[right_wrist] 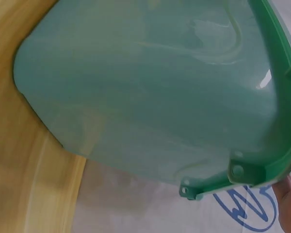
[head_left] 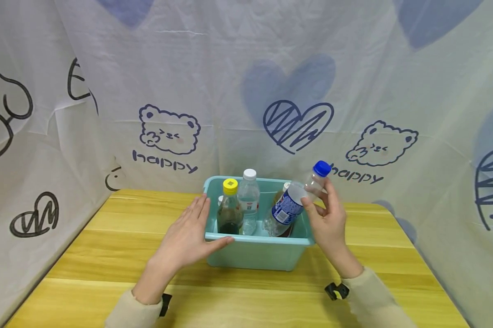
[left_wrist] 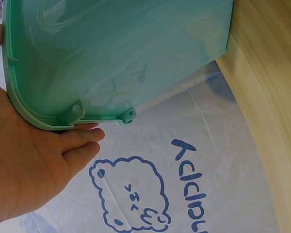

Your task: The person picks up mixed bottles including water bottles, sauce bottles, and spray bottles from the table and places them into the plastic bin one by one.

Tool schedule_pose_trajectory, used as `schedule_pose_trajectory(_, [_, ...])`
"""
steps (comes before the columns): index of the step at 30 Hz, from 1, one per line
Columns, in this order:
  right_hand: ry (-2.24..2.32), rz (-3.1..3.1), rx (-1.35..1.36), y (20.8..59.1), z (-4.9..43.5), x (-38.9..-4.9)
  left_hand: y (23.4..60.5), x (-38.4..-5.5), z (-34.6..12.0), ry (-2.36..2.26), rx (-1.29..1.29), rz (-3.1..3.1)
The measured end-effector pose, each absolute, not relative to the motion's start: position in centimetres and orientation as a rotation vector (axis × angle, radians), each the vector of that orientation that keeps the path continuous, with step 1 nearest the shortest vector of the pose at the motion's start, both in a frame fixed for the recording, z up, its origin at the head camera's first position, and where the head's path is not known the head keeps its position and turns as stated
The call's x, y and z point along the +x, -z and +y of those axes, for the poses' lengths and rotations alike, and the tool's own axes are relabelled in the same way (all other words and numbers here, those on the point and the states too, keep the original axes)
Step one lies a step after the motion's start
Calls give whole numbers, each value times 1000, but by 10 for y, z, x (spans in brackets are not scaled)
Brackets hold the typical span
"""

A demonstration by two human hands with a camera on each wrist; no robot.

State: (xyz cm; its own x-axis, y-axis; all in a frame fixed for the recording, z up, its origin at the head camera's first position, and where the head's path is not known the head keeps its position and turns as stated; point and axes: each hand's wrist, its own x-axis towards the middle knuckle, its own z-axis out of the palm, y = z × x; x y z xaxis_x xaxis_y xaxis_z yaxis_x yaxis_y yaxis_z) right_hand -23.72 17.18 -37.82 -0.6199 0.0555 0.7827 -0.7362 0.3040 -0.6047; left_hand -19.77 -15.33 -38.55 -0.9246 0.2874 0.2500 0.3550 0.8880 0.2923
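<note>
A light teal plastic bin (head_left: 256,255) stands on the table with several bottles inside. My left hand (head_left: 185,234) rests on its left front corner, fingers straight and thumb laid along the front rim; the left wrist view shows the palm against the rim. With thumb and fingers my right hand (head_left: 330,223) grips a clear plastic bottle (head_left: 286,207) near its neck. That bottle has a blue cap and blue label, and leans right with its base inside the bin. In the right wrist view the bin's wall (right_wrist: 145,97) fills most of the picture.
Inside the bin, a yellow-capped bottle (head_left: 230,212) with dark liquid and a clear white-capped bottle (head_left: 249,196) stand at the left. Another white cap (head_left: 286,186) shows behind the blue-labelled bottle. A printed cloth (head_left: 230,91) hangs behind the wooden table (head_left: 119,250).
</note>
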Motion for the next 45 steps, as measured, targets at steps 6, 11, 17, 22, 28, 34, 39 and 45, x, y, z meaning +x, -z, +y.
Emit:
schedule_pose_trajectory(6, [-1393, -1909, 619, 382, 165, -235, 385, -197, -153, 500, -486, -2860])
schedule_pose_trajectory(11, [-1391, -2046, 584, 380, 163, -232, 384, -197, -153, 499, -485, -2864])
schedule_pose_trajectory(17, [-1423, -2283, 550, 377, 164, -231, 384, -197, -153, 503, -482, -2865])
schedule_pose_trajectory(22, [-1441, -2421, 534, 373, 164, -233, 385, -197, -154, 506, -477, -2872])
schedule_pose_trajectory(28, [-1366, -2522, 572, 372, 164, -233, 385, -197, -153, 505, -481, -2872])
schedule_pose_trajectory(34, [-1222, -2592, 628, 373, 163, -232, 385, -197, -153, 503, -484, -2870])
schedule_pose_trajectory(39, [-1167, -2640, 657, 375, 163, -231, 385, -197, -153, 499, -490, -2866])
schedule_pose_trajectory(45, [-1126, -2673, 676, 376, 163, -232, 385, -197, -153, 499, -490, -2864])
